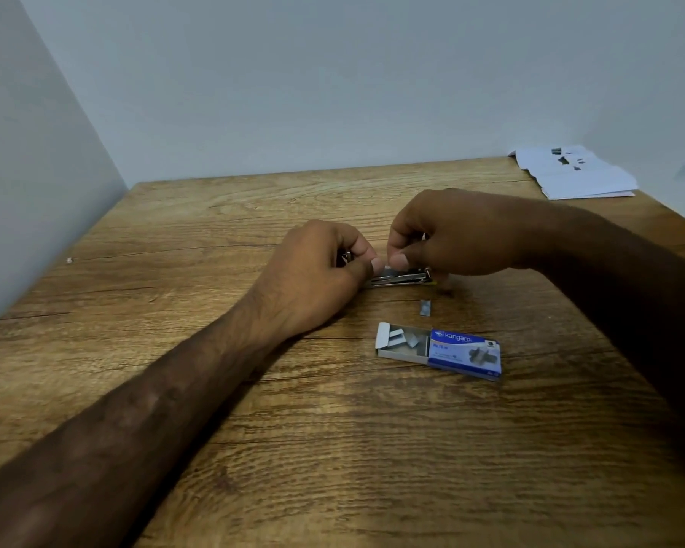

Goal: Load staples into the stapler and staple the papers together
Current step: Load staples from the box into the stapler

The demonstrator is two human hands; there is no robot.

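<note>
Both hands meet over a metal stapler (402, 276) on a wooden table (214, 389): left hand (317, 278) gripping it, right hand (447, 235) fingertips pinched above; staple box (439, 350) open nearby.

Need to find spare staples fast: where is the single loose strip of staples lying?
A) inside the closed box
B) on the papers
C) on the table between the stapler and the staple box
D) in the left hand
C: the loose strip lies on the table, below the stapler and above the open staple box.
</note>
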